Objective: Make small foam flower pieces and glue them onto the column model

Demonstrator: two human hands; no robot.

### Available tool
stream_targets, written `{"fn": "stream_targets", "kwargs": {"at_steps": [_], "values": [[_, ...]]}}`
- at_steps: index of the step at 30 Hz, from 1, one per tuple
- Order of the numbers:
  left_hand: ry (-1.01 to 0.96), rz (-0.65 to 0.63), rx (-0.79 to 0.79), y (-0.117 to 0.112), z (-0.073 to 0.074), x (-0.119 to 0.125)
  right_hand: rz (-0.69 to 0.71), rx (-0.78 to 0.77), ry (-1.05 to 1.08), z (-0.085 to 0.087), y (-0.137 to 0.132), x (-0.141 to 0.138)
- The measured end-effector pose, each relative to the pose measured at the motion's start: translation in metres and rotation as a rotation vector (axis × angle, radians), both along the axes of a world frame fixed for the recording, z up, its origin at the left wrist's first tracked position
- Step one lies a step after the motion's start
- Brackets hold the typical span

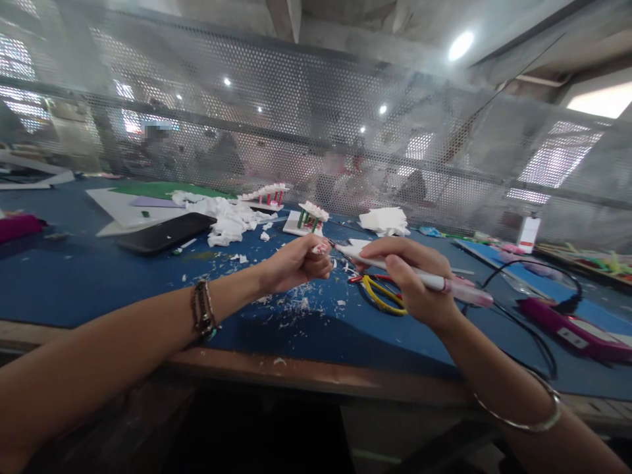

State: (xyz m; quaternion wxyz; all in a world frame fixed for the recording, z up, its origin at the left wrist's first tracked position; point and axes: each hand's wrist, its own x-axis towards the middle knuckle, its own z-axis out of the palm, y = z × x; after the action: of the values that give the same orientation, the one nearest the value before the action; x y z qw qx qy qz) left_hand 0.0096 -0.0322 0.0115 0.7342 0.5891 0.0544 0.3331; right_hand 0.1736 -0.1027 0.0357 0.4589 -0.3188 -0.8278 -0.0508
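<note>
My left hand (301, 265) is closed, with a small white piece with pinkish-red marks (320, 249) pinched between thumb and fingers. My right hand (419, 280) is closed around a white pen (424, 278) with a see-through pink rear end. The pen's thin dark tip points left, close to the white piece; whether they touch I cannot tell. Behind my hands stands a small model with green posts and a ruffled white top (311, 216). Farther left is a similar model with red posts (270, 196). White scraps (301, 303) are scattered on the blue table below my hands.
Crumpled white paper (230, 217) lies beside a black phone (168, 232) at the left. Yellow cord (380, 296) lies under my right hand. At the right are a magenta power strip (577, 329), a black cable (546, 349) and an upright phone (529, 234). A perforated screen (316, 125) stands behind the table.
</note>
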Motion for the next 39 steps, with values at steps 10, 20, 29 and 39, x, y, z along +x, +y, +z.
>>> {"fn": "stream_targets", "kwargs": {"at_steps": [10,20,29,39], "values": [[-0.001,-0.007,0.007,0.0027,-0.0027,0.0005,0.0,0.051,-0.019,-0.0003,-0.0012,-0.0006],[0.019,0.033,0.022,0.0008,-0.0021,0.0007,-0.02,0.086,-0.052,0.0009,-0.0026,-0.0027],[0.057,0.116,-0.015,-0.003,0.0004,0.0027,0.022,0.061,-0.08,0.0016,-0.0043,-0.0034],[0.072,0.16,-0.038,-0.0023,0.0011,0.0029,0.013,0.137,-0.135,0.0015,-0.0046,-0.0062]]}}
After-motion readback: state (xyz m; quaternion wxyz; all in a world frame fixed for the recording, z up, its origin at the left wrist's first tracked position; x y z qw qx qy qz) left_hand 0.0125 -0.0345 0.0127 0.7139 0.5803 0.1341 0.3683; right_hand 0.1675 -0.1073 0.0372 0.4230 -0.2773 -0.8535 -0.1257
